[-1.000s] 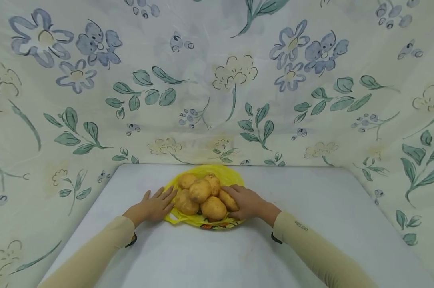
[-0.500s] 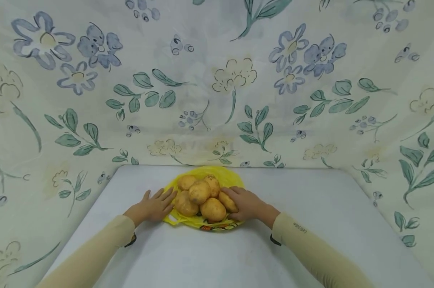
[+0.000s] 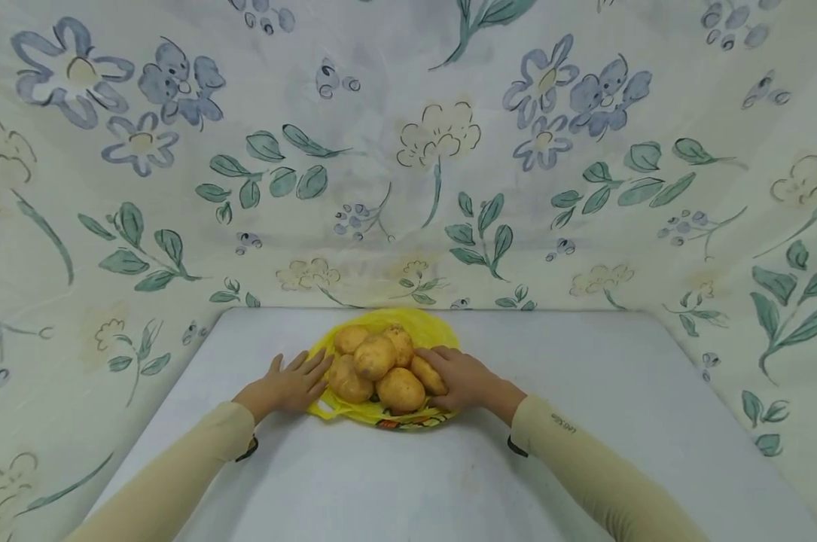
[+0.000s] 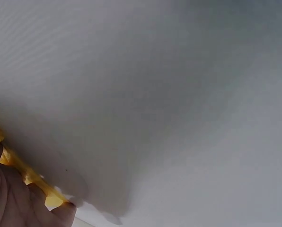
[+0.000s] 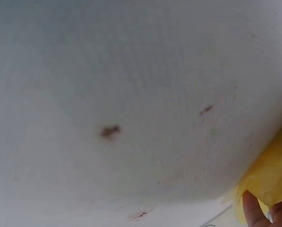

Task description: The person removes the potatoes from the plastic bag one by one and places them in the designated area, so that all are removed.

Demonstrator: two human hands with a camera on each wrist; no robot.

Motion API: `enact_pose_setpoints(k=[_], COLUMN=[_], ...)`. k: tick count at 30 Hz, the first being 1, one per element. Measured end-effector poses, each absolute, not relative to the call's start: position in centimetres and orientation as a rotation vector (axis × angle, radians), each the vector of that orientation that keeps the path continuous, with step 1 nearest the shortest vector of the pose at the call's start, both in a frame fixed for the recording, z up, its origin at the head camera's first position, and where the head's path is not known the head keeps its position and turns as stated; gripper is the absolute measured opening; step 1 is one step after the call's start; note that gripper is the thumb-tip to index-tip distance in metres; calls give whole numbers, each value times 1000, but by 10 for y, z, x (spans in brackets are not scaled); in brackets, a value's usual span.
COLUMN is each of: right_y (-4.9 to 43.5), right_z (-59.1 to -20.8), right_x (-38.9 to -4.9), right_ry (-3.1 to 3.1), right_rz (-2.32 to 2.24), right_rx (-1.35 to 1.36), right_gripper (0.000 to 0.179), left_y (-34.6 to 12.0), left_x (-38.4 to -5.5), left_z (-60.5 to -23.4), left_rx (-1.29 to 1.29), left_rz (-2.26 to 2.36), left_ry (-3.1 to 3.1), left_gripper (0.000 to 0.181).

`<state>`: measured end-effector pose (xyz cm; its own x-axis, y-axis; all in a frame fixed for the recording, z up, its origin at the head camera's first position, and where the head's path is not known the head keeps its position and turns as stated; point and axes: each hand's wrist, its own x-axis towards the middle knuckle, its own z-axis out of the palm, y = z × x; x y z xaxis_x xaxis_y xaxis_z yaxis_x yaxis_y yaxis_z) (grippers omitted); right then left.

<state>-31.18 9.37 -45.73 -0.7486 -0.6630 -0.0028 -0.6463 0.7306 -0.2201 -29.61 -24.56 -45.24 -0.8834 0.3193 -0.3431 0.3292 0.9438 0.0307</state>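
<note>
Several potatoes (image 3: pixel 375 357) are heaped on a yellow plastic bag (image 3: pixel 425 325) spread over the white table. My left hand (image 3: pixel 290 386) lies at the bag's left edge, palm down with fingers spread, the fingertips reaching the plastic beside the lower left potato (image 3: pixel 349 379). On the other side my right hand (image 3: pixel 467 380) rests against the rightmost potato (image 3: pixel 427 376), fingers along its upper side and thumb low near the bag's front. In the left wrist view yellow plastic (image 4: pixel 34 177) lies along the fingers; in the right wrist view a fold of the bag (image 5: pixel 268 172) hangs over the fingertips.
The white tabletop (image 3: pixel 381 489) extends in front of the bag and to both sides. A floral-patterned cloth (image 3: pixel 408 188) stands behind the table and along its sides. Small brown specks (image 5: pixel 110 131) mark the table in the right wrist view.
</note>
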Motion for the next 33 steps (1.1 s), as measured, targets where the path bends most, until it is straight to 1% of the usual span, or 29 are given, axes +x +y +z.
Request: enact_pose_setpoints(k=[13,28,33], right_y=[94,95,93], right_z=[-460,-455,-450], right_x=[-312,-315,-316], right_ry=[2845,2802,2776], right_rz=[-361,-365,-440], right_rx=[-1106,-1016,-965], right_gripper=[81,83,82], left_y=[-243,-243,-245], left_x=[-294,-296,-293], left_z=[-448,-450,-451], left_rx=[456,461,462], left_rz=[-44,-59,-61], left_ry=[2744,2752,2756], left_gripper=[58,58,58])
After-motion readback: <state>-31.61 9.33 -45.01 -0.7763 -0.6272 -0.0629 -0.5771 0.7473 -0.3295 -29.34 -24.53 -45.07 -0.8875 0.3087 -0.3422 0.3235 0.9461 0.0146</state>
